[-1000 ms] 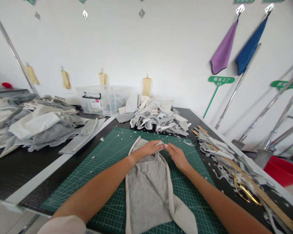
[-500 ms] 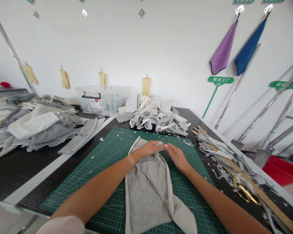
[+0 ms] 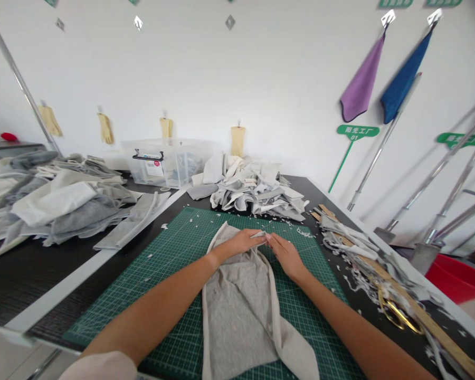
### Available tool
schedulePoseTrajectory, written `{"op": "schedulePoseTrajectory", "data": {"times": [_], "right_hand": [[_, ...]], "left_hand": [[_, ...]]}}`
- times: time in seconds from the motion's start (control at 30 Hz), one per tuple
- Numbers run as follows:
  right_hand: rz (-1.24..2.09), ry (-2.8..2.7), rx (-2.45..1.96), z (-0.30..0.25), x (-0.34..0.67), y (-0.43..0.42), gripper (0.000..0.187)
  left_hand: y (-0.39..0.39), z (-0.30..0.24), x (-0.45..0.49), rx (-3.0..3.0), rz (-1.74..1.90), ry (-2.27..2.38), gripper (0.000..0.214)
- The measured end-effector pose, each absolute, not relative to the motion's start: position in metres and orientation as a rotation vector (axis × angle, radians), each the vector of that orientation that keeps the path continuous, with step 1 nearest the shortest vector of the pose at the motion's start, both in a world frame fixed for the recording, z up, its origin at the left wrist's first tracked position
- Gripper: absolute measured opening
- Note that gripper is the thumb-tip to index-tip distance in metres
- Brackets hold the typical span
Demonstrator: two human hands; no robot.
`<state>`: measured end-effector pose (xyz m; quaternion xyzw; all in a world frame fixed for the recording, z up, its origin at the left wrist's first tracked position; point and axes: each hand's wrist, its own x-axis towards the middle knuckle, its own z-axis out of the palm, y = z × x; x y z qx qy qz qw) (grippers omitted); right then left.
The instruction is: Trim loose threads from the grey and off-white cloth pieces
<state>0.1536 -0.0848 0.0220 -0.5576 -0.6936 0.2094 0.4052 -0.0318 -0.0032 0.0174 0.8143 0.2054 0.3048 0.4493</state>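
Note:
A grey piece of knit fabric point(image 3: 237, 311) with paler rolled edges lies on the green cutting mat point(image 3: 162, 264), its near end reaching the bottom of the view. My left hand point(image 3: 245, 241) is closed on the far right edge of the fabric, thumb and fingers pinching it. Close beside it, fingertips almost touching, my right hand point(image 3: 285, 254) pinches the same edge. Between the two hands a small fold of the cloth stands raised off the mat. The fingers partly hide the exact spot they grip.
Fabric scraps are heaped at the back point(image 3: 253, 184) and on the left point(image 3: 71, 206). A clear plastic bin point(image 3: 162, 163) stands behind. Gold-handled scissors point(image 3: 399, 314), a wooden strip point(image 3: 396, 285) and thin offcuts lie on the right. A red bucket point(image 3: 455, 277) is beyond the table edge.
Almost nothing differs. Both hands keep their pinch on the fabric edge, with only a slight shift of the fingers.

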Motion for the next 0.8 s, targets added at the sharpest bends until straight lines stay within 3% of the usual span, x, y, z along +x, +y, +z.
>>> {"op": "schedulePoseTrajectory", "data": {"times": [0.8], "right_hand": [[0.441,-1.810,-1.429,0.0193,0.1558,-0.0831,0.043]], "left_hand": [[-0.0037,0.0134,-0.0338,2.128,0.731,0.598,0.048]]}}
